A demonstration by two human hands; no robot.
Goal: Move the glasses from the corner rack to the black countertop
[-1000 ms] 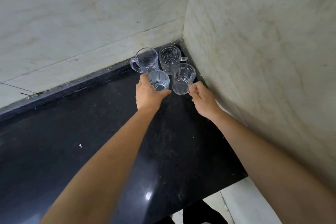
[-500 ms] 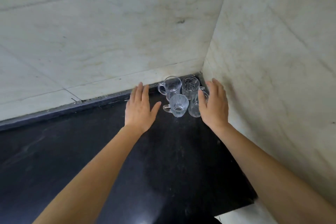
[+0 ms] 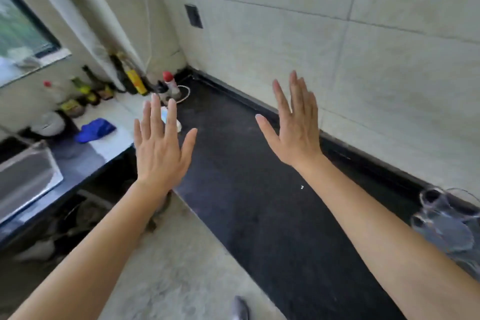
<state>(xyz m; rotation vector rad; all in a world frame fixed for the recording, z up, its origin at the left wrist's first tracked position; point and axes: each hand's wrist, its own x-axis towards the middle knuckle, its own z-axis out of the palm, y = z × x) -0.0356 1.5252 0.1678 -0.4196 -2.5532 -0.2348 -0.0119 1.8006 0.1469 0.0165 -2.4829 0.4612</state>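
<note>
Both my hands are raised with fingers spread and hold nothing. My left hand [image 3: 159, 143] hangs over the front edge of the black countertop [image 3: 249, 189]. My right hand [image 3: 293, 125] hovers above the countertop's middle. The clear glasses [image 3: 441, 221] stand blurred on the countertop at the far right edge of the view, beyond my right forearm and against the wall. No rack is in view.
Several bottles [image 3: 130, 78] line the pale counter at the far left corner, with a red-capped bottle [image 3: 170, 86] beside them. A blue cloth [image 3: 96, 128] lies near a steel sink [image 3: 28, 176]. A window [image 3: 18, 31] is at upper left. Tiled floor lies below.
Both hands have let go of the glasses and lifted away with fingers spread. The view has swung left, so the glasses now sit at the far right and the sink side appears.
</note>
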